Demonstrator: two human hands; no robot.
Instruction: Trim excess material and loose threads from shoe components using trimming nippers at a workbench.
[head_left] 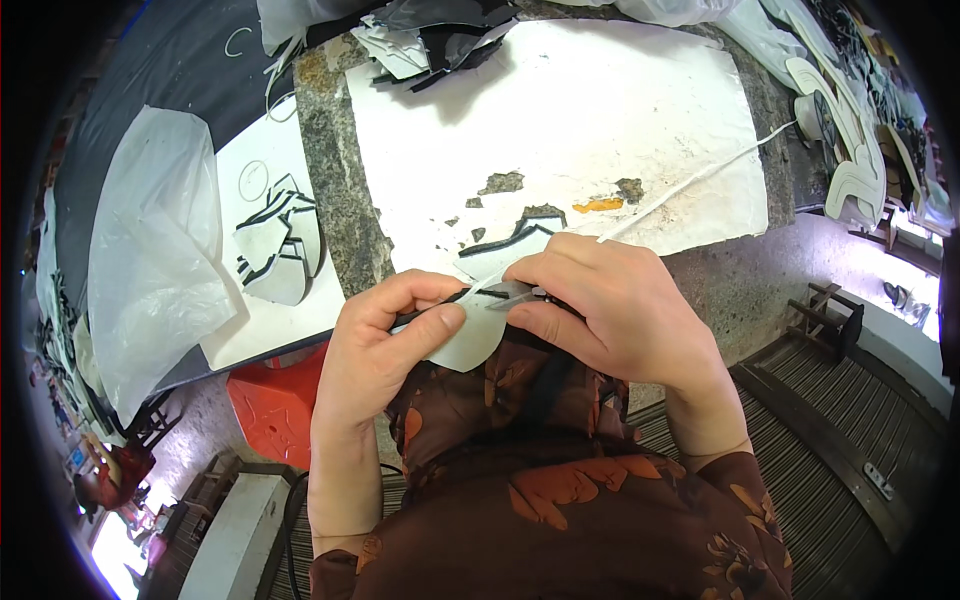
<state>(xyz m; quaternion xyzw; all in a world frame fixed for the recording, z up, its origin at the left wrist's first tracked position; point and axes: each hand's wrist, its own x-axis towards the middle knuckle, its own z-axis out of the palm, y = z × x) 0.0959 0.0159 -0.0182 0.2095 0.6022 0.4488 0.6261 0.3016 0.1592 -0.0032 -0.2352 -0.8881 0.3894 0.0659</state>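
My left hand [385, 335] pinches a pale, flat cut piece [468, 345] with a black edge, thumb on top, in front of my lap. From the right, my right hand [615, 300] closes round small metal snips [516, 296], whose blades reach over the piece's black edge. A narrow white tape [690, 178] runs across the board, passes under my right hand and comes out over the piece near my left fingertips. Just beyond my hands, a similar pale piece with a black edge [500, 255] lies at the near edge of the work surface.
A worn white sheet [560, 100] covers the stone slab [345, 150]. Dark and white cut pieces [435, 40] are piled at its back. More black-edged pieces [285, 250] lie left, beside a clear plastic bag [155, 250]. The tape's roll [812, 117] stands right. A red stool [275, 405] is below left.
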